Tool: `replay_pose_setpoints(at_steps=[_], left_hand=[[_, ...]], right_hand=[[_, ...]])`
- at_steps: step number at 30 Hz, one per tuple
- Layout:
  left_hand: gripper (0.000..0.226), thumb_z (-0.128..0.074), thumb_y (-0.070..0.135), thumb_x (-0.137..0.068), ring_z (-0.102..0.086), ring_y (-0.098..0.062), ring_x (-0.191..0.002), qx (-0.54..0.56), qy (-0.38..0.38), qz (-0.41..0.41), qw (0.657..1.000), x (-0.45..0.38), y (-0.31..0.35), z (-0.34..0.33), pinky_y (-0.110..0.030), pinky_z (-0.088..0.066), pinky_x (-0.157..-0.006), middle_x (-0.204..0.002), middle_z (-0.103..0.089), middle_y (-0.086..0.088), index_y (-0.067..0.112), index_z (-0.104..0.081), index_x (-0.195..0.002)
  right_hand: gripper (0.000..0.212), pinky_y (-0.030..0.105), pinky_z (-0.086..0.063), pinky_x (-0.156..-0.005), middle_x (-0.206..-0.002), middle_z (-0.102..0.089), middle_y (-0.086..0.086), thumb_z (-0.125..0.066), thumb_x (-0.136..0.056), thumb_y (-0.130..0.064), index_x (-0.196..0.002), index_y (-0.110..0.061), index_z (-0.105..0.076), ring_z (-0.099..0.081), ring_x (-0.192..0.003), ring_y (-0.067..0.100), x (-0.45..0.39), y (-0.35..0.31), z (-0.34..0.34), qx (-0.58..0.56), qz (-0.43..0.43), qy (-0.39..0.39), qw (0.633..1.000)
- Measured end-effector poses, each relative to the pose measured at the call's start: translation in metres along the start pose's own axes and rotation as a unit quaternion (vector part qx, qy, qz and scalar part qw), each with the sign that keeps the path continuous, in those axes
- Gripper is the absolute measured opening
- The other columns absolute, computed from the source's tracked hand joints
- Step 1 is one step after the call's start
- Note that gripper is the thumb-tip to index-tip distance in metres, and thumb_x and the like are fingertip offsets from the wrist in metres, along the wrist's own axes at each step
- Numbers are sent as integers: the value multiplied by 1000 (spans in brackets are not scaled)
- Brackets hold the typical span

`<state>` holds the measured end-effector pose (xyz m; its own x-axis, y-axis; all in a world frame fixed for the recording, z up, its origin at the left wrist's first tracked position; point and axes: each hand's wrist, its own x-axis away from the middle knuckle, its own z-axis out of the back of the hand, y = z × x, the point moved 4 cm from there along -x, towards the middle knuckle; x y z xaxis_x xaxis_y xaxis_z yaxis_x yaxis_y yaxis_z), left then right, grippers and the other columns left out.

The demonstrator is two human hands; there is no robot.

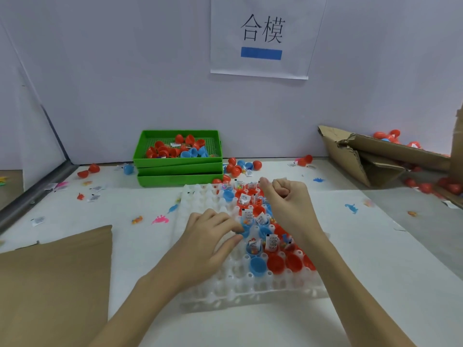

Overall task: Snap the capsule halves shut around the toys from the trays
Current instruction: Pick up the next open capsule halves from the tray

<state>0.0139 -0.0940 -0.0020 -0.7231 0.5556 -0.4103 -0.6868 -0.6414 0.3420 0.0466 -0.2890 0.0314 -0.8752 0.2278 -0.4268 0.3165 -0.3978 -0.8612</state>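
Observation:
A white egg-style tray (220, 289) lies in front of me, with several red and blue capsule halves standing in its right-hand cells, many holding small toys and paper slips. My left hand (213, 236) rests on the tray, and its thumb and fingertips pinch the rim of a blue capsule half (246, 227). Over the tray's far right corner my right hand (288, 196) hovers with fingers curled; nothing shows in its grip. An empty blue half (258, 265) and empty red halves (275, 264) sit in the tray's near row.
Stacked green trays (179, 169) with loose red and blue halves stand behind the white tray. A torn cardboard box (370, 156) holding capsules lies at the right. A brown cardboard sheet (55, 279) lies at the near left. Small toys and paper slips are scattered over the table.

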Motion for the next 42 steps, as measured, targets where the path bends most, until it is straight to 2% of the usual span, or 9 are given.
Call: replay_pose_setpoints(at_steps=[4, 7, 12, 16, 21, 26, 31, 34, 42], left_hand=[[9, -68, 30, -100, -56, -4, -99, 22, 61, 5, 998, 0, -1, 7, -29, -39, -93, -101, -67, 20, 23, -73, -101], [25, -69, 45, -93, -55, 4, -95, 54, 86, 25, 994, 0, 0, 12, -19, -40, -91, -92, -61, 27, 21, -74, -97], [24, -79, 40, -86, -62, -1, -89, 74, 110, 49, 990, 1, 1, 18, -23, -49, -86, -92, -68, 16, 19, -75, -95], [12, -84, 22, -87, -67, -6, -93, 137, 174, 81, 972, 2, -1, 27, -14, -51, -81, -92, -72, 16, 21, -75, -95], [18, -80, 17, -90, -73, -13, -96, 276, 201, 150, 928, 3, -12, 33, -19, -57, -84, -101, -75, 13, 26, -70, -101], [16, -78, 15, -91, -74, -12, -95, 335, 210, 165, 904, 2, -14, 35, -24, -60, -81, -101, -76, 12, 24, -69, -101], [28, -72, 39, -81, -72, -10, -100, 368, 238, 160, 884, 3, -14, 40, -17, -57, -83, -102, -76, 13, 24, -69, -104], [29, -73, 37, -82, -73, -11, -101, 379, 245, 162, 877, 3, -16, 40, -17, -57, -84, -103, -76, 11, 22, -69, -107], [31, -83, 17, -86, -74, -9, -98, 339, 244, 165, 893, 4, -21, 39, -18, -58, -83, -104, -76, 17, 25, -69, -113]], right_hand=[[50, 7, -48, -61, -48, -33, -10, -69, -98, -27, -65, -14, -34, -31, -46, 6, 1, -7, 6, -49, -5, 21, 999], [39, 9, -54, -73, -48, -35, -14, -71, -96, -15, -68, -14, -44, -34, -47, 6, 0, -5, 7, -42, -34, 0, 999], [16, 28, -60, -69, -56, -45, -5, -63, -102, -14, -88, -11, -56, -39, -54, 21, 4, -8, 2, -66, -43, 3, 997], [8, 13, -52, -58, -55, -44, -10, -67, -99, -18, -99, -18, -59, -40, -54, 8, 4, -10, -1, -83, -59, -19, 995], [34, 20, -54, -61, -85, -59, 3, -59, -95, 7, -108, -24, -57, -56, -72, 15, 8, -13, -4, -93, -85, -42, 991], [37, 20, -51, -47, -99, -58, 4, -44, -100, 11, -102, -26, -47, -63, -56, 7, 12, -23, -3, -183, -29, -4, 983], [16, 19, -58, -67, -103, -69, 0, -65, -100, -15, -111, -26, -60, -70, -80, 9, 13, -14, -15, -157, -116, -90, 977], [41, 23, -59, -76, -107, -77, -2, -68, -92, -40, -127, -21, -63, -75, -94, 13, 16, -14, -24, -203, -143, -222, 943], [18, 19, -59, -78, -102, -80, 1, -70, -96, -21, -113, -20, -75, -77, -97, 17, 24, -21, -27, -194, -104, -265, 939]])
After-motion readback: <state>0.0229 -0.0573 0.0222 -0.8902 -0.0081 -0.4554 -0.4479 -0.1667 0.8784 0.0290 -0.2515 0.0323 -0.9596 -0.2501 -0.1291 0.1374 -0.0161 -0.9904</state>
